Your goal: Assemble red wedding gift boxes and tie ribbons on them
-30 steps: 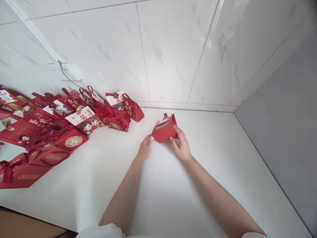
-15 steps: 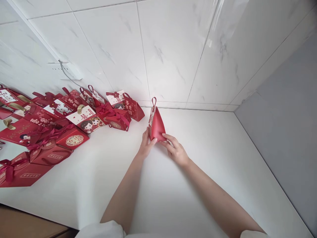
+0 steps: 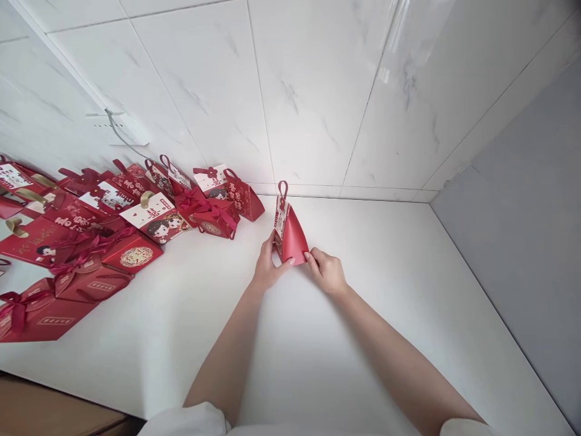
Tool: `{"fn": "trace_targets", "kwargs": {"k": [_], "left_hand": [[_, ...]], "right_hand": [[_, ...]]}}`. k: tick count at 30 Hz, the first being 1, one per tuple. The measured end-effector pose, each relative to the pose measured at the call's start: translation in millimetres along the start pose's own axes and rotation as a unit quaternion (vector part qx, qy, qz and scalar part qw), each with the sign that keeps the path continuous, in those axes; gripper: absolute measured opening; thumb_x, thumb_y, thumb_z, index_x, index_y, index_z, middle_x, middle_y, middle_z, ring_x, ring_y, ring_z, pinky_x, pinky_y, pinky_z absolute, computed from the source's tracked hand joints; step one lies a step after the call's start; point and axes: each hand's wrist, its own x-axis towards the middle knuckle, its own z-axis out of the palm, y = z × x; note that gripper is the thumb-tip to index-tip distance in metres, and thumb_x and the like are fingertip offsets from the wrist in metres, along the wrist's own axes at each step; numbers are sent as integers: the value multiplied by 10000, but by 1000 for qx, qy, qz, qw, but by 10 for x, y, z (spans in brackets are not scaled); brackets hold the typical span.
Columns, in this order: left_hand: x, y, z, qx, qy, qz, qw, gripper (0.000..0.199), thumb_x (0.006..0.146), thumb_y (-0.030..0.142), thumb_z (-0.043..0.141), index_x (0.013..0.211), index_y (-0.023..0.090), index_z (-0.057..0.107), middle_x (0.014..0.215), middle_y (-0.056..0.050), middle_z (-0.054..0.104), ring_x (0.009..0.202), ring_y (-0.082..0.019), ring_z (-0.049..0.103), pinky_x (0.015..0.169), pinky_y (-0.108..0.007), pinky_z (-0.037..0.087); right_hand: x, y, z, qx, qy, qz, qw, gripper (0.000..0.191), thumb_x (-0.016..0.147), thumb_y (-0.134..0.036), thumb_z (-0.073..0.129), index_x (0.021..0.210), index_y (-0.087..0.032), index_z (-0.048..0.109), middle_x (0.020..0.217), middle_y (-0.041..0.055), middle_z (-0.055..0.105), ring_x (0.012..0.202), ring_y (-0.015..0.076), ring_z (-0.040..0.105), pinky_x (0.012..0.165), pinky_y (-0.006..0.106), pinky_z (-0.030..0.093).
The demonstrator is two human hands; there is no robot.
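Your left hand (image 3: 267, 264) clamped the small red tapered card box (image 3: 294, 239) at its 7 o'clock edge; your right hand (image 3: 328, 272) pinched its 5 o'clock corner. Neither sat nearer. Long axis pointed just short of 12 o'clock, over the smooth white counter (image 3: 385, 260).

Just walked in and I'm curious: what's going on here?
A person is handling a small red box at a white counter. The left grip holds the box's left side, while the right grip pinches its lower right corner. A dark red loop sticks up from its top. More gift boxes, mostly red, are clustered to the left, some near the tiled wall.
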Motion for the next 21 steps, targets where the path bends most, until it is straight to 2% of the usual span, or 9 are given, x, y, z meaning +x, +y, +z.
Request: {"fn": "trace_targets", "kwargs": {"k": [4,6,8,10,11,13,16,18,21], "left_hand": [[2,7,-11,-14,-2,-4,1000,918,737,408,736,1503,263,250,1440,-137,405,1306,-294,455,1092,-443,391],[-5,29,-15,-27,-4,-5,1000,828,774,421,697,1484,260,304,1448,-128,415,1309,-293,456,1093,-444,390],[-17,64,-17,-53,-1,-3,999,665,821,452,631,1422,258,423,1414,-109,476,1292,-292,476,1076,-437,409],[-33,107,-17,-89,11,-15,996,521,856,502,561,1312,251,552,1298,-93,586,1230,-290,532,1027,-423,451],[-42,131,-16,-106,17,-26,994,489,867,530,528,1258,244,597,1221,-89,635,1186,-290,565,994,-417,474],[-57,181,-14,-128,16,-47,991,497,892,572,457,1206,230,633,1128,-86,679,1123,-287,604,951,-413,498],[-70,254,-10,-105,-35,-35,993,536,925,569,393,1320,248,559,1272,-77,625,1215,-279,560,1017,-414,464],[-71,292,-6,-54,-71,2,996,571,931,545,410,1434,275,430,1428,-61,509,1323,-277,469,1101,-424,394],[-62,331,-5,12,-105,49,993,661,936,528,417,1521,275,244,1551,-54,338,1420,-293,334,1170,-462,298]], "right_hand": [[-15,5,0,7,-3,-4,1000,383,1002,-416,305,714,-239,485,591,-11,524,495,144,465,528,281,346],[-21,-2,-9,30,-2,0,1000,339,993,-432,332,784,-241,518,671,5,578,551,153,529,551,284,401],[-18,-8,-20,73,12,1,997,277,959,-478,411,969,-237,547,927,62,651,773,192,632,638,303,487],[-4,-6,-28,110,16,-5,994,432,915,-523,487,1230,-228,475,1281,125,570,1125,255,590,840,371,526],[5,-1,-29,116,4,-11,993,547,903,-537,503,1344,-231,394,1401,134,491,1254,276,513,963,426,486],[24,14,-28,113,-46,-23,992,691,910,-544,490,1480,-260,223,1511,116,391,1373,289,399,1140,533,300],[43,40,-23,97,-104,-27,989,723,935,-547,437,1531,-313,100,1571,76,306,1436,281,307,1193,596,95],[48,55,-29,96,-118,-33,988,735,935,-562,426,1539,-327,79,1606,57,215,1474,281,214,1193,598,80],[51,80,-58,124,-140,-47,981,757,930,-581,417,1544,-329,53,1626,39,127,1497,280,113,1187,582,147]]}}
